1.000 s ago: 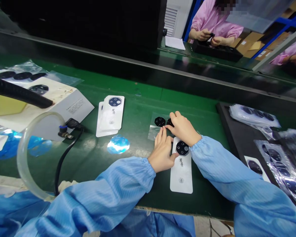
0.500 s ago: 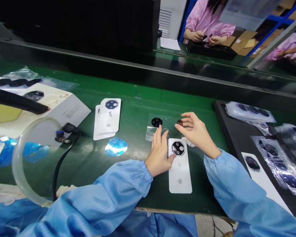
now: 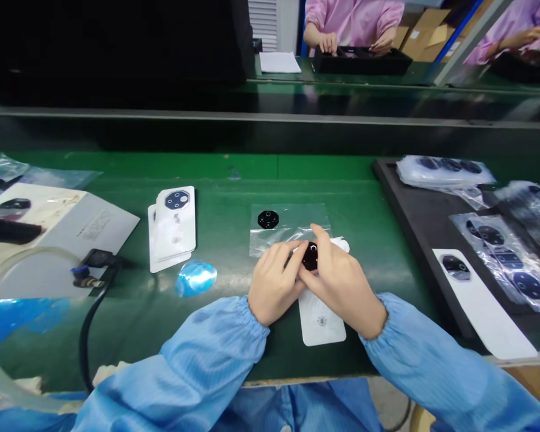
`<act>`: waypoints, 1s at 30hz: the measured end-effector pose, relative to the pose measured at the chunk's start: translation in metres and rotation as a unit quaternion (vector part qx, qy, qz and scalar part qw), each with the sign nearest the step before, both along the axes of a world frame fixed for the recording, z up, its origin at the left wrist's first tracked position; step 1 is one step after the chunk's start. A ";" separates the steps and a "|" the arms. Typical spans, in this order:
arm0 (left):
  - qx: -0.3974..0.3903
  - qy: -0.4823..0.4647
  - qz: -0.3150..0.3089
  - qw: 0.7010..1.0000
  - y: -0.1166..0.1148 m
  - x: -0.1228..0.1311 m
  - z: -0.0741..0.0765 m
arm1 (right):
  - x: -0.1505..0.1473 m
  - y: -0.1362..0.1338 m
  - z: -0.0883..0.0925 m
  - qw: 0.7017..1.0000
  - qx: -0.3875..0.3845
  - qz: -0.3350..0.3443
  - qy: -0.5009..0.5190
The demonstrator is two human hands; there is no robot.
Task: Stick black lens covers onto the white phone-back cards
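Observation:
My left hand (image 3: pixel 275 281) and my right hand (image 3: pixel 342 277) meet over the top of a white phone-back-shaped panel (image 3: pixel 321 327). Between their fingertips is a black camera lens cover (image 3: pixel 311 256) with ring markings; both hands close on its edges. Whether it touches the panel cannot be seen, as the fingers hide the panel's upper end. Just beyond lies a clear plastic film (image 3: pixel 297 215), with another black octagonal lens cover (image 3: pixel 268 219) on it. A crumpled white piece (image 3: pixel 341 243) shows behind my right hand.
Stacked white panels (image 3: pixel 176 225) and a blue shiny film (image 3: pixel 196 278) lie left. Farther left stand a white box-like device (image 3: pixel 103 231), a hose and a cable (image 3: pixel 87 336). A black tray (image 3: pixel 405 222) at right bears bagged lens covers (image 3: pixel 506 255) and a white panel (image 3: pixel 486 306). Co-workers sit opposite.
My right hand has moved left and down, bringing its small dark piece over the panel's top. My left hand has drawn back from the film to meet it. The view has shifted.

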State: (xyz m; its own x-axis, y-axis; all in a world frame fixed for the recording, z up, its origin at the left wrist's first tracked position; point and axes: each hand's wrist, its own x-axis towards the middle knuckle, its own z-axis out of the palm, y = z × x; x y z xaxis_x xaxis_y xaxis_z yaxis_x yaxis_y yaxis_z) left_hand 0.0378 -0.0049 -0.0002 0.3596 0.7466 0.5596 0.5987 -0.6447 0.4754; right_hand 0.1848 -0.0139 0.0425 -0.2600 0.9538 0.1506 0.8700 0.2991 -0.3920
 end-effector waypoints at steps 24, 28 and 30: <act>-0.084 -0.168 -0.106 0.977 0.001 0.000 0.013 | 0.042 0.018 -0.015 0.605 -0.445 0.127 0.648; -0.084 -0.173 -0.085 0.978 -0.001 0.001 0.014 | 0.042 0.017 -0.014 0.611 -0.456 0.117 0.637; -0.099 -0.181 -0.087 0.975 -0.002 0.001 0.014 | 0.044 0.017 -0.014 0.627 -0.455 0.116 0.622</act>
